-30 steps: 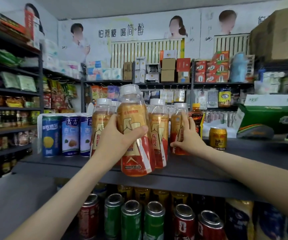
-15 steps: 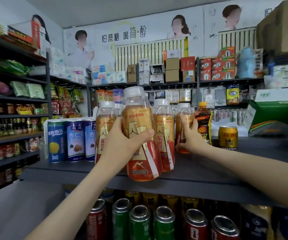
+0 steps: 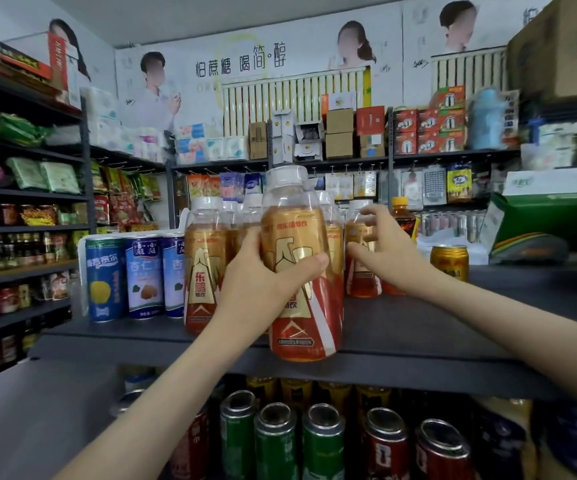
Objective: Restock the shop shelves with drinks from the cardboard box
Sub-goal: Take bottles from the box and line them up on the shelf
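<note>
Left hand (image 3: 263, 285) grips a white-capped, gold-and-red plastic bottle (image 3: 294, 237) at the front edge of the dark grey shelf (image 3: 418, 327). Right hand (image 3: 387, 251), fingers spread, is beside a similar bottle (image 3: 360, 282); contact unclear.

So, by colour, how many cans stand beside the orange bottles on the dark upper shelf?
Tall blue metal can with yellow fruit: 1
Tall blue-and-white metal cans: 2
Short gold metal can: 1
Total: 4
</note>
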